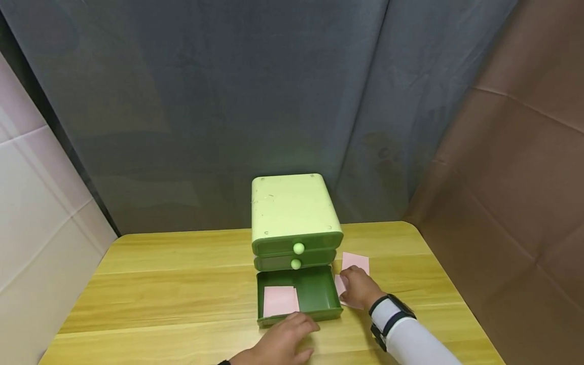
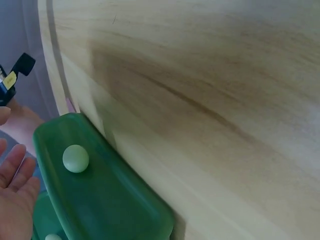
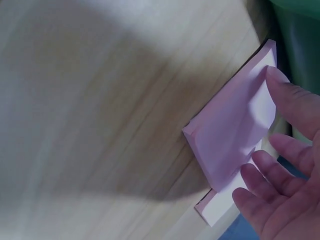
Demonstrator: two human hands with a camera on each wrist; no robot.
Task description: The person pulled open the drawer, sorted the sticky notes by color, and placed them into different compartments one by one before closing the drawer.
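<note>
A small green drawer cabinet (image 1: 294, 208) stands on the table, its bottom drawer (image 1: 319, 291) pulled out. Inside that drawer, on the left, lie pink sticky notes (image 1: 279, 300). My left hand (image 1: 278, 340) is at the drawer's front edge, fingers loosely extended and holding nothing; whether it touches the edge I cannot tell. To the right of the drawer, my right hand (image 1: 361, 289) pinches a pink sticky note pad (image 3: 232, 120), with the thumb at one edge and fingers at the opposite edge. Another pink pad (image 1: 356, 261) lies just behind it, partly covered in the right wrist view.
Two closed drawers with round pale knobs (image 1: 298, 248) sit above the pulled-out one. The wooden table (image 1: 182, 284) extends to both sides. A grey curtain (image 1: 228, 101) hangs behind, with a white sheet (image 1: 41, 192) at left and a brown one (image 1: 511, 177) at right.
</note>
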